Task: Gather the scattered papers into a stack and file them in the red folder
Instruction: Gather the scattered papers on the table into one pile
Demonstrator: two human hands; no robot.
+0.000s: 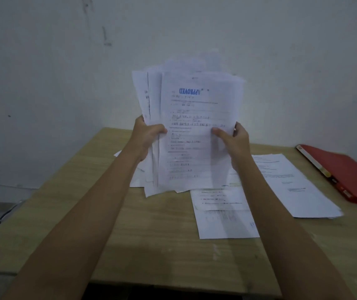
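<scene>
You held the stack (194, 109) upright above the table (151, 239). Your left hand (149, 135) gripped its left edge and your right hand (233, 141) its right edge, thumbs on the front sheet and fingers curled behind. The pages were uneven, fanned and staggered at top and bottom, with the lower ends hanging near the tabletop. More sheets (225, 215) lay flat under your right forearm, and the folder (346, 172), which looked closed, lay at the far right. Paper like this is light but limp, and slick sheet against sheet, so I judge a slack hold would let inner pages slip out. Holding both long edges about midway suited tapping the bottom square on the table. The flat sheets would likely need lifting at a corner or sliding to the table's edge.
</scene>
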